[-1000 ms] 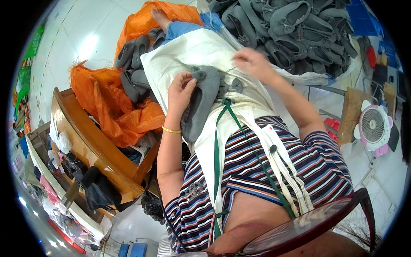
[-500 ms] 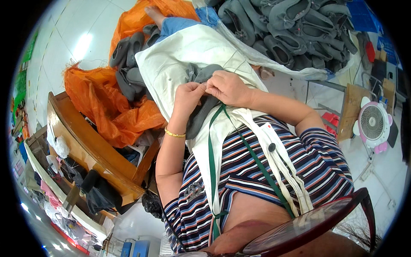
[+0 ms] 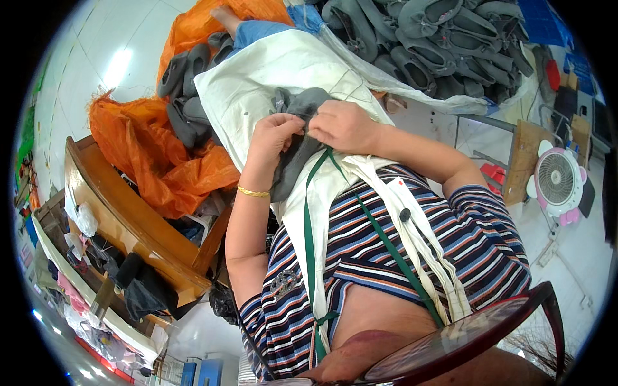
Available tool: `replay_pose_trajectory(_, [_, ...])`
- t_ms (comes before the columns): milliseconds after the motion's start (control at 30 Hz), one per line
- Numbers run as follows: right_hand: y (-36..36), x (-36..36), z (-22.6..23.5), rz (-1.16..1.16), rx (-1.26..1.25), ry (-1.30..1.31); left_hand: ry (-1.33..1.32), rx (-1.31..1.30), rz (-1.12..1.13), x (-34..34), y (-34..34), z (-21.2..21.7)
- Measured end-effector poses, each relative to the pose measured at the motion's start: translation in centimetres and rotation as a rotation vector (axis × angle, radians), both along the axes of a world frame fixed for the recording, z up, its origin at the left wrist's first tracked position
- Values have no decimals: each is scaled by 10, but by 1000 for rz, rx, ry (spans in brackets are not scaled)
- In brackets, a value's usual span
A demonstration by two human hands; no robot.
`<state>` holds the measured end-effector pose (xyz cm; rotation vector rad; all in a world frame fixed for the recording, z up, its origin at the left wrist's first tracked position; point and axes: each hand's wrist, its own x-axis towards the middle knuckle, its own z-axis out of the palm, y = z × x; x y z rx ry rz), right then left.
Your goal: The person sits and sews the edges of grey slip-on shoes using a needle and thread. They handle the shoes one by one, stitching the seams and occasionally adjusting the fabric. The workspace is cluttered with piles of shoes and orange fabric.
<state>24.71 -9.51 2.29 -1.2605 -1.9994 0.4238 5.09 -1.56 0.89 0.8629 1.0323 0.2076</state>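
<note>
A dark grey cloth shoe (image 3: 293, 170) lies on the cream apron (image 3: 238, 83) over my lap. My left hand (image 3: 273, 138) pinches at the shoe's upper edge, thumb and forefinger pressed together. Just right of it, my right hand (image 3: 347, 128) is closed over the same shoe, its fingertips bunched. Whatever sits between the right fingertips is too small or hidden to make out. A small gap shows between the two hands, and part of the shoe is covered by them.
Many similar grey shoes (image 3: 444, 38) are heaped on whitish sheeting at the far right. More grey shoes (image 3: 187, 119) lie by an orange woven sack (image 3: 135, 141) at the left. A wooden drawer-like piece (image 3: 122, 219) stands near left; a pink-and-white fan (image 3: 559, 180) stands right.
My hands have moved slightly apart, the left one shifting left, so more of the shoe shows between them. The whole view has shifted a little.
</note>
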Motion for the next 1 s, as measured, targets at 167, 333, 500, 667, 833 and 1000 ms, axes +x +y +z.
replay_pose_trajectory(167, [-3, 12, 29, -120, -677, 430, -93, -84, 122, -11, -5, -3])
replay_pose_trajectory(333, [20, 6, 1, -18, -437, 339, -133, -125, 217, -7, -9, -2])
replay_pose_trajectory(500, [31, 1, -10, -72, -346, -1, -242, -227, 304, -1, -11, 2])
replay_pose_trajectory(667, [35, 0, -9, -26, -261, -175, -104, -79, 159, -6, -9, 4])
replay_pose_trajectory(833, [39, 4, -12, 17, -156, -243, 95, 223, 108, -5, -2, 4])
replay_pose_trajectory(1000, [33, -2, -18, -29, -265, 36, -56, 109, 176, -7, -1, -8])
